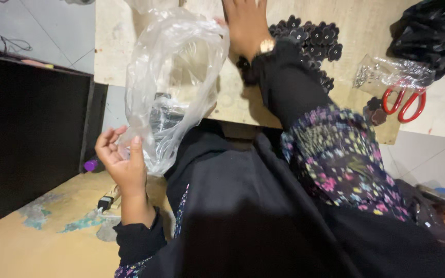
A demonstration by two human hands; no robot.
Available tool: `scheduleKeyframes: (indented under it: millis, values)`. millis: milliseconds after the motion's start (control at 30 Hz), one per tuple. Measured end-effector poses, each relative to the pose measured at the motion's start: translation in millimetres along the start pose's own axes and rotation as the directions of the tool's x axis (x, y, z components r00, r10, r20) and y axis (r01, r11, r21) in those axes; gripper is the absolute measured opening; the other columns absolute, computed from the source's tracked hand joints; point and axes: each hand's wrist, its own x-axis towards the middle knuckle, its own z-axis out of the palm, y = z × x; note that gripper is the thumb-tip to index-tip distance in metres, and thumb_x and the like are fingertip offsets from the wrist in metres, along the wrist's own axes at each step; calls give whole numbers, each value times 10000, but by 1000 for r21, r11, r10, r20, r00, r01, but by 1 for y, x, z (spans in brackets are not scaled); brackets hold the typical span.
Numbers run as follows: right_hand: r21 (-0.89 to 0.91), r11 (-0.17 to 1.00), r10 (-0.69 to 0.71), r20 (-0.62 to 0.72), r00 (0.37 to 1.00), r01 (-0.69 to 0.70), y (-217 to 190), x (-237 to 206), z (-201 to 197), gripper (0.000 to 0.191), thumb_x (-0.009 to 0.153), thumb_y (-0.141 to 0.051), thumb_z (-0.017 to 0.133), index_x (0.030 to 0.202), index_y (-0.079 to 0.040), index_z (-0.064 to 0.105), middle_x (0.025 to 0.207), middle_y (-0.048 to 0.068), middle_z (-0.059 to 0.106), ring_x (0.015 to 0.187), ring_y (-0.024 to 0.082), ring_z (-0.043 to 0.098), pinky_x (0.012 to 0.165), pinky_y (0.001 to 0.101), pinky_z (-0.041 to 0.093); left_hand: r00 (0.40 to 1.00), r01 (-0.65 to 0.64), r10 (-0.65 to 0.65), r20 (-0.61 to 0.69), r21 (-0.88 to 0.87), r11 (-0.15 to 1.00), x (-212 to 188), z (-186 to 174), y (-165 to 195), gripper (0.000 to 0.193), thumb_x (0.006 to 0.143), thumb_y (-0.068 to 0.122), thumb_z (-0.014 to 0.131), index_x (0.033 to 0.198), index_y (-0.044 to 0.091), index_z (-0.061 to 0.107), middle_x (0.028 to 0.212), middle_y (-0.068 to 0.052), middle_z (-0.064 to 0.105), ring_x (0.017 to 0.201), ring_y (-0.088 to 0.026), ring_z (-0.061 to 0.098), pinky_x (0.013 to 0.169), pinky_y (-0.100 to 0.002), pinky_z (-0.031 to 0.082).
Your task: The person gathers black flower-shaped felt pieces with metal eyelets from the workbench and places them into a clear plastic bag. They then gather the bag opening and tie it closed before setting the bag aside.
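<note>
Bag (173, 77) of clear plastic hangs over the surface's (366, 20) near edge, the left hand (122, 159) pinching its lower end in a closed grip. Right hand (245, 23) lies flat and open on the surface beside black discs (315, 38); red scissors (404, 103) lie near its right edge.

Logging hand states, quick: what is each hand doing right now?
Left hand: grip shut on the clear plastic bag.
Right hand: at the bag's upper edge; grip cannot be told.
</note>
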Motion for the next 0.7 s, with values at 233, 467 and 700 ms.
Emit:
scheduleKeyframes:
  millis: [233,467,700]
  values:
    - [-347,934,143,129,981,-90,-26,-98,-28,833,1040,-625,499,1530,47,464,1596,281,404,1518,437,252,1174,688,-114,943,-325,264,201,397,859,9,40,45,275,979,-71,664,1189,106,646,1650,-212,344,1448,-265,489,1043,-293,512]
    - [-171,937,314,26,949,-306,-6,-153,-100,996,800,-689,829,1571,-180,455,1672,298,138,1516,546,30,1106,820,-30,955,-178,54,292,419,890,-6,69,79,504,907,-57,568,1363,107,707,1702,-253,313,1352,-262,603,869,-252,550]
    - [26,873,478,156,864,-488,20,-186,-120,1257,649,-788,883,1635,-269,299,1677,264,102,1480,601,130,1107,771,281,913,-337,154,379,483,808,-19,89,91,468,907,-63,593,1290,135,774,1686,-246,347,1445,-290,558,1040,-324,525]
